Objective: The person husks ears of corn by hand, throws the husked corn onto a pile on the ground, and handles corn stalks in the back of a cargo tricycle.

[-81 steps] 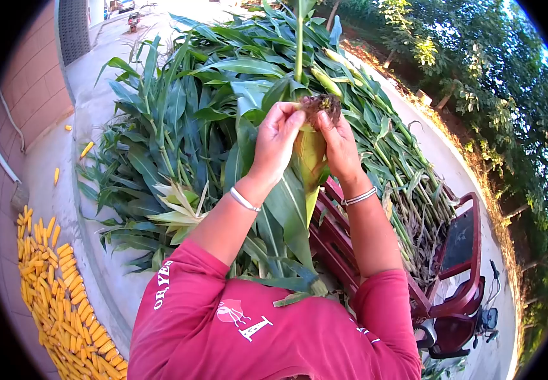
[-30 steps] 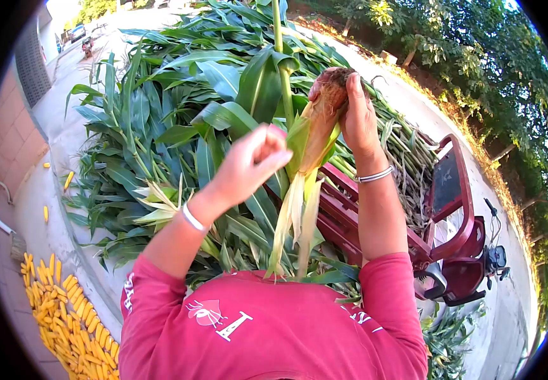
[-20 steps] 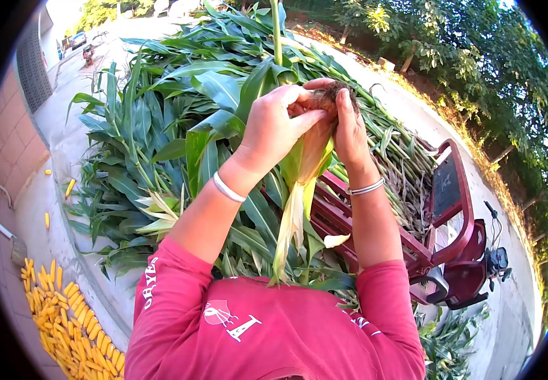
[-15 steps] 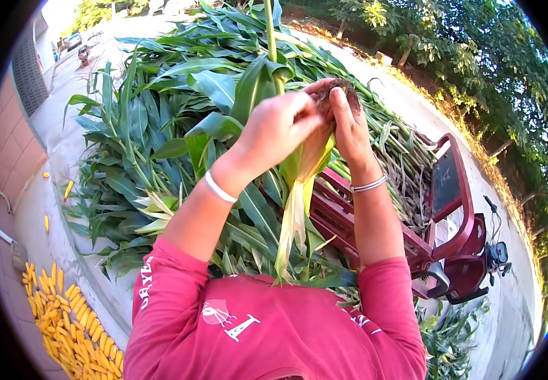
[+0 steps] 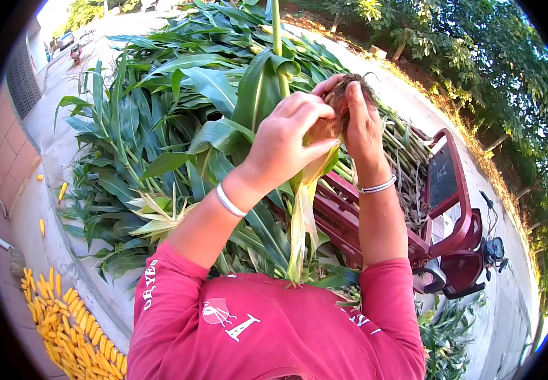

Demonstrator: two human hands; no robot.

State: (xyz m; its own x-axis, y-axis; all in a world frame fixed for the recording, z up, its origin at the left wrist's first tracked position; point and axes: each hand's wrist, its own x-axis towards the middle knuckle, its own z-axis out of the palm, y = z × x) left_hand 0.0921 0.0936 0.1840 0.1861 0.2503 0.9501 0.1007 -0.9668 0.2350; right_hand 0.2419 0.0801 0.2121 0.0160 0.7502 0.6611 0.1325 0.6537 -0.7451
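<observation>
Both my hands are closed at the top of an ear of corn (image 5: 324, 128), above the cart. My left hand (image 5: 292, 134) pinches the husk and silk from the left side. Around the silk tip wraps my right hand (image 5: 363, 130), its thumb pointing up. Dark brown corn silk (image 5: 364, 88) sticks out above the fingers. Peeled pale husk leaves (image 5: 300, 234) hang below the ear. A green corn stalk (image 5: 276, 31) rises just behind my left hand. My fingers hide most of the ear, so its kernels do not show.
A heap of cut corn stalks (image 5: 160, 107) lies across a red cart (image 5: 331, 221) with handlebars (image 5: 494, 250) at right. Husked yellow cobs (image 5: 74, 326) are piled at lower left. An opened husk (image 5: 159, 218) sits left of my arm. Trees (image 5: 477, 69) line the road.
Both hands and the ear have shifted slightly right in view. My left hand has slid a little lower on the husk, and more brown silk shows.
</observation>
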